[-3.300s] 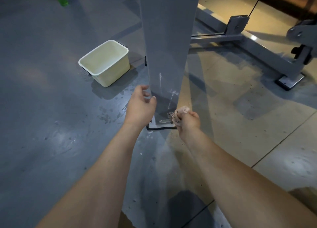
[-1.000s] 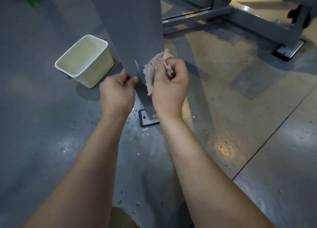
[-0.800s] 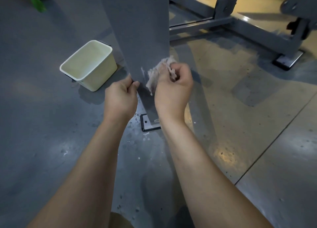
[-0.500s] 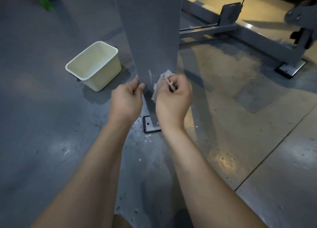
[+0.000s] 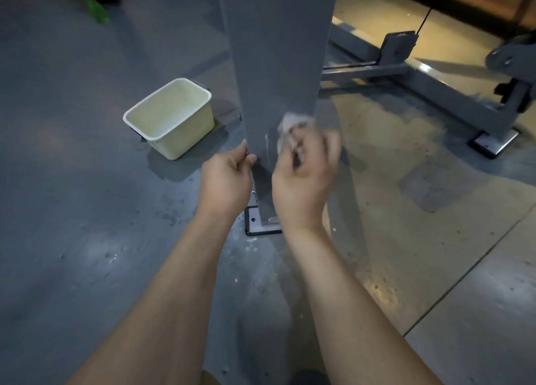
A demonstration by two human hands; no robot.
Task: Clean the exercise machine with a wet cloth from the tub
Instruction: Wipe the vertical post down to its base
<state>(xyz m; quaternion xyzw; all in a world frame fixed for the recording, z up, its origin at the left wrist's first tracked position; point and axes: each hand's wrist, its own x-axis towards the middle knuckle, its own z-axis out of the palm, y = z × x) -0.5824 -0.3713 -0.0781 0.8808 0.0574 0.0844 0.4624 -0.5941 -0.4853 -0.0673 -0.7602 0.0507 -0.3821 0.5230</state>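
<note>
Cloth (image 5: 293,123), pale and crumpled, is sitting bunched in my right hand (image 5: 301,178), and I am pressing it against the near face of the grey upright post (image 5: 275,51) of the exercise machine (image 5: 452,97), low down and toward the post's right edge. My right fingers (image 5: 317,145) are curling round the wad. They are blurred, so I cannot tell how each one is lying.

My left hand (image 5: 226,181) is gripping the post's left edge at about the same height, with thumb and fingertips pinching the corner. A whitish streak (image 5: 266,144) is showing on the post between my two hands.

Below them the post is standing on a base plate (image 5: 255,225) on the floor (image 5: 87,239), with pale flecks lying around it.

To the left of the post, well apart from my hands, a cream rectangular tub (image 5: 171,118) is sitting on the floor. I cannot tell whether it is holding water.

To the right, the machine's low frame is running across the floor and ending on a foot plate (image 5: 493,145). A pulley bracket (image 5: 398,47) is standing on the frame, and a thin cable (image 5: 429,10) is rising from it. Something green (image 5: 97,9) is lying far off at the upper left, too blurred to name.
</note>
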